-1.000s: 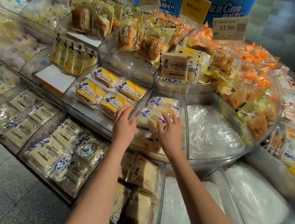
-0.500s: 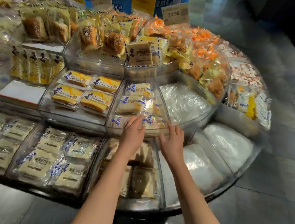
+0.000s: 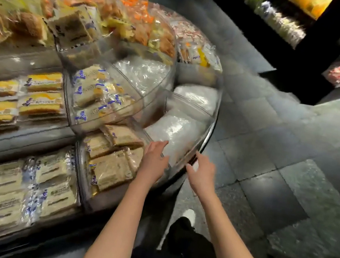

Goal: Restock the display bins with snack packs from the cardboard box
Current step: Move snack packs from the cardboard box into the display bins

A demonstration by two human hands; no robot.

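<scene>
Tiled floor (image 3: 274, 147); clear bins (image 3: 211, 118), wrapped packs (image 3: 112, 168)

Counts at the snack stand
Two hands showed: one left hand (image 3: 155, 160), one right hand (image 3: 202, 173). There were four yellow-topped cake packs (image 3: 44, 81), four tan sandwich packs (image 3: 110, 168) that could be made out, three heaps of white plastic (image 3: 142, 71) and one white shoe (image 3: 190, 216). The blue-printed packs (image 3: 90, 92) and the pale packs (image 3: 52, 197) were too blurred to count.

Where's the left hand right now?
In the head view the left hand is at lower centre, open, between the brown snack packs to its left and the right hand, at the near edge of the white plastic-lined bin.
</scene>
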